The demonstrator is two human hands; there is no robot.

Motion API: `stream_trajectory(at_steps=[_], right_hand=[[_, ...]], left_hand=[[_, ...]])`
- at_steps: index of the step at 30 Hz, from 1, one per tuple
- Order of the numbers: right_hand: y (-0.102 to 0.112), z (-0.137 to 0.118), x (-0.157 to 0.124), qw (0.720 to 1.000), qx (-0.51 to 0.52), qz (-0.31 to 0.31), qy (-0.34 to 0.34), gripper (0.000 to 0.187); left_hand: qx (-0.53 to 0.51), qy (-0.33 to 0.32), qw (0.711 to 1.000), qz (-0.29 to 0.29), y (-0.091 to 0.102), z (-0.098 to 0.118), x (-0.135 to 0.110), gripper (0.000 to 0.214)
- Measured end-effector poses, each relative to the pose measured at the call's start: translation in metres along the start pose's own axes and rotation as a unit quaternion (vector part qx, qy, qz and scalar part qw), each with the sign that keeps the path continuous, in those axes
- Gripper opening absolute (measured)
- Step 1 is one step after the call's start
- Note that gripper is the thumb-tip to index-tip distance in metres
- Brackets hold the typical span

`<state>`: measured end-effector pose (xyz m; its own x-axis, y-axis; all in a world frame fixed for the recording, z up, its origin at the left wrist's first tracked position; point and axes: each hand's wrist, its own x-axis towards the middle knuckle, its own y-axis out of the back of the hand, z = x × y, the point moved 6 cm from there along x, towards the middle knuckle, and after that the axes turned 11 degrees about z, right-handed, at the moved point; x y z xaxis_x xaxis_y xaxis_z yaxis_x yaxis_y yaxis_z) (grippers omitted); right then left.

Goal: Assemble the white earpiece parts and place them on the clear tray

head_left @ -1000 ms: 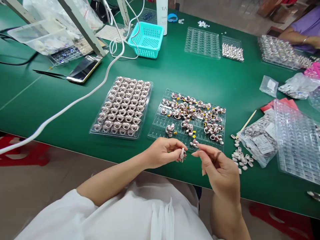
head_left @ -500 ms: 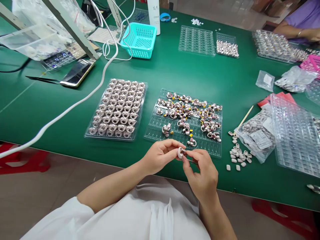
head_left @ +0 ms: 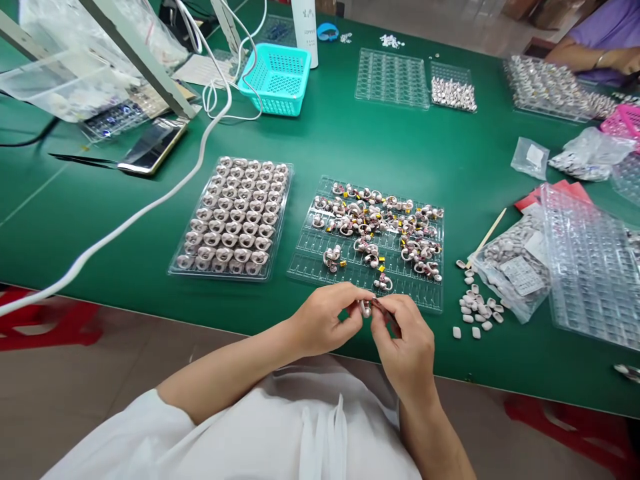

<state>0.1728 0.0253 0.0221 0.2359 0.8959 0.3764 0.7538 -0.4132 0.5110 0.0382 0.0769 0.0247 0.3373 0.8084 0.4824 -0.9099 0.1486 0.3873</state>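
Note:
Between the fingertips of my left hand (head_left: 327, 319), a small beige ear-clip earbud part (head_left: 365, 309) is pinched. My right hand (head_left: 406, 337) meets it from the right, its fingers closed round a slim dark tool (head_left: 389, 315) that looks like tweezers and is mostly covered. Just beyond my hands lies a clear tray (head_left: 415, 295) strewn with similar earbud parts with yellow tabs (head_left: 367, 217). To its left, another clear tray (head_left: 175, 270) carries neat rows of beige earbud shells (head_left: 239, 217).
Loose beige caps (head_left: 481, 310), a bag of caps (head_left: 515, 267) and a clear blister tray (head_left: 590, 273) lie right. A white cable (head_left: 150, 203) crosses the left side, near a phone (head_left: 153, 150). A turquoise basket (head_left: 275, 80) stands behind; a co-worker's arm (head_left: 585, 59) is far right.
The earbud part has turned and tipped lower in my left fingertips. My right fingers have shifted slightly up along the tool. The trays have not moved.

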Motion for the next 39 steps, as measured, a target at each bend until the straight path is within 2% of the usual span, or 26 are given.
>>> stream_trajectory(at_steps=[4,8,10,12,14,16,19,23,26,29,32,34,37,39], right_hand=[[0.000,0.001,-0.001,0.999,0.016,0.019,-0.033,0.010],[0.000,0.010,-0.006,0.988,0.064,0.059,-0.127,0.008],[-0.003,0.016,-0.010,0.973,0.114,0.070,-0.190,0.009],[-0.008,0.021,-0.014,0.952,0.173,0.075,-0.240,0.011],[-0.014,0.025,-0.017,0.935,0.223,0.080,-0.266,0.013],[-0.018,0.028,-0.018,0.925,0.250,0.087,-0.274,0.013],[-0.019,0.031,-0.017,0.925,0.250,0.094,-0.270,0.013],[-0.016,0.028,-0.015,0.935,0.223,0.081,-0.265,0.015],[-0.013,0.024,-0.014,0.945,0.197,0.061,-0.253,0.015],[-0.008,0.021,-0.013,0.965,0.141,0.059,-0.213,0.010],[-0.002,0.015,-0.007,0.988,0.077,0.056,-0.121,0.004],[0.001,0.008,-0.003,0.997,0.047,0.041,-0.045,0.013],[0.004,-0.003,0.004,0.999,0.018,0.011,0.049,0.023],[0.006,-0.007,0.007,0.997,0.015,-0.009,0.071,0.023]], left_hand=[[-0.018,0.020,1.000,0.012,-0.002,-0.001,-0.001,0.023],[-0.032,0.058,0.997,0.027,-0.002,-0.005,-0.005,0.023],[-0.063,0.113,0.991,0.030,-0.002,-0.009,-0.007,0.021],[-0.124,0.199,0.972,0.024,-0.005,-0.016,-0.010,0.020],[-0.189,0.272,0.943,0.025,-0.009,-0.020,-0.015,0.019],[-0.219,0.308,0.925,0.032,-0.010,-0.023,-0.018,0.020],[-0.207,0.299,0.931,0.044,-0.008,-0.024,-0.019,0.020],[-0.154,0.244,0.957,0.035,-0.002,-0.021,-0.011,0.021],[-0.134,0.224,0.965,0.027,0.001,-0.018,-0.005,0.022],[-0.159,0.242,0.957,0.012,0.001,-0.017,-0.002,0.023],[-0.181,0.257,0.949,-0.013,-0.001,-0.016,-0.001,0.024],[-0.180,0.266,0.946,-0.033,-0.001,-0.016,0.000,0.024],[-0.172,0.284,0.941,-0.066,-0.001,-0.019,0.001,0.023],[-0.171,0.291,0.938,-0.081,-0.002,-0.020,0.003,0.024]])
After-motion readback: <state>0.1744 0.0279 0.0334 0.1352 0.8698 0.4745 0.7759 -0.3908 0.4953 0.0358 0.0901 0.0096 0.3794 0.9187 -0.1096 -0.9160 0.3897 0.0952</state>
